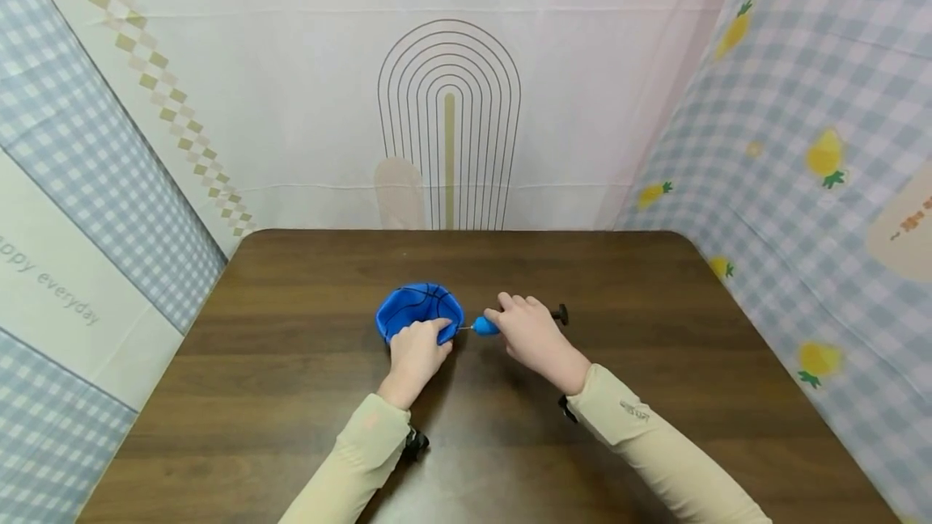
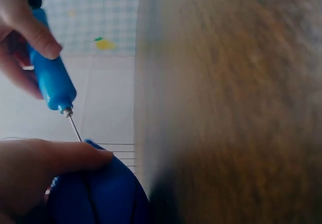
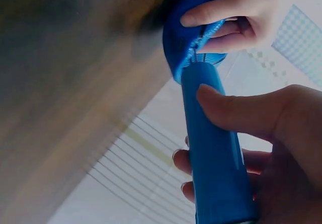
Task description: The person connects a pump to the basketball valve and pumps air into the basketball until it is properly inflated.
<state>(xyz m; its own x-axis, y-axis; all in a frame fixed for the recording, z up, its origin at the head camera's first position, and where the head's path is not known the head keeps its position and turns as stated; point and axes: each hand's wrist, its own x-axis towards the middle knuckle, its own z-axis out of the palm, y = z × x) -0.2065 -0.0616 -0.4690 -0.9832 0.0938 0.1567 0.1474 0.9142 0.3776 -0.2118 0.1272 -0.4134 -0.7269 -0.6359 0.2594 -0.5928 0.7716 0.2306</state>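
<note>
A deflated blue ball (image 1: 408, 303) with black lines, caved in like a bowl, is on or just above the table. My left hand (image 1: 418, 352) pinches its right edge, thumb outside and fingers inside the hollow. My right hand (image 1: 535, 338) grips the barrel of a blue hand pump (image 1: 485, 326), whose black handle (image 1: 560, 314) sticks out on the far right side. From the pump's tip a thin metal needle (image 2: 75, 128) reaches the ball's edge beside my left thumb. How deep the needle sits is hidden in the left wrist view.
The brown wooden table (image 1: 291, 427) lies under both hands. A patterned white curtain (image 1: 306, 103) hangs behind it, with checked cloth (image 1: 786, 103) along the right side and more on the left. Black straps show at both wrists.
</note>
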